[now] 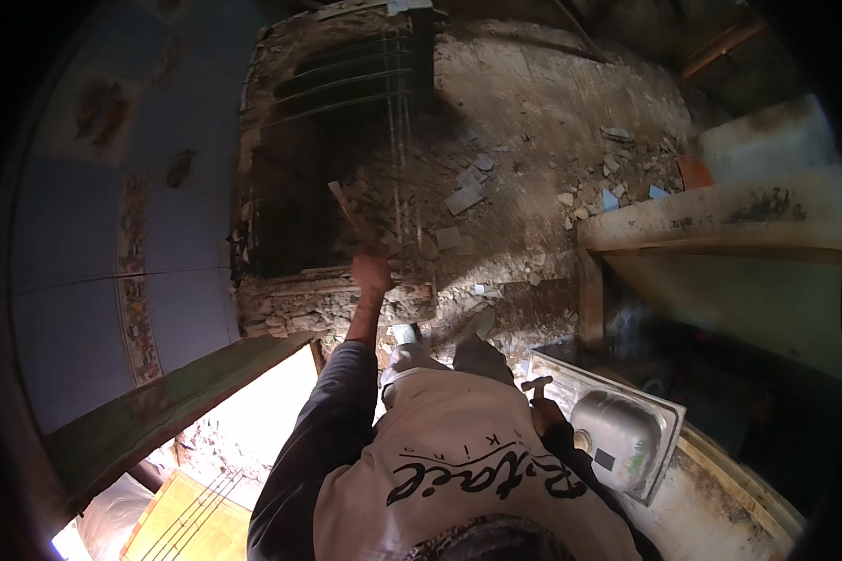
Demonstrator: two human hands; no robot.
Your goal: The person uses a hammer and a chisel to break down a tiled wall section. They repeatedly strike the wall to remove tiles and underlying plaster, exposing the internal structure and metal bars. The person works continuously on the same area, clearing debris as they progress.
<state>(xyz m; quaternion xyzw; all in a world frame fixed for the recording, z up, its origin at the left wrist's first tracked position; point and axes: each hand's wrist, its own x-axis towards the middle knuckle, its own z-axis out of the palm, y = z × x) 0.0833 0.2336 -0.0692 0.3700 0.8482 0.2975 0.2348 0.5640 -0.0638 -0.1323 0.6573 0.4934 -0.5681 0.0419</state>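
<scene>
My left hand [372,270] reaches forward over the near edge of a broken masonry counter [323,308]. It is closed around a narrow flat bar, perhaps a chisel [344,203], whose pale end points away from me; the hand is slightly blurred. Low at my right side, my right hand [547,414] grips the handle of a hammer [537,383], its head upward. Beyond my left hand, thin steel reinforcing bars [396,126] cross a dark opening in the counter. Rubble lies beside these bars.
Broken tile pieces [465,199] and rubble lie on the floor. A stainless steel sink [614,428] sits at my right, below a concrete ledge [716,210]. Blue wall tiles [182,315] rise at the left. A yellow board [189,519] with thin rods is at lower left.
</scene>
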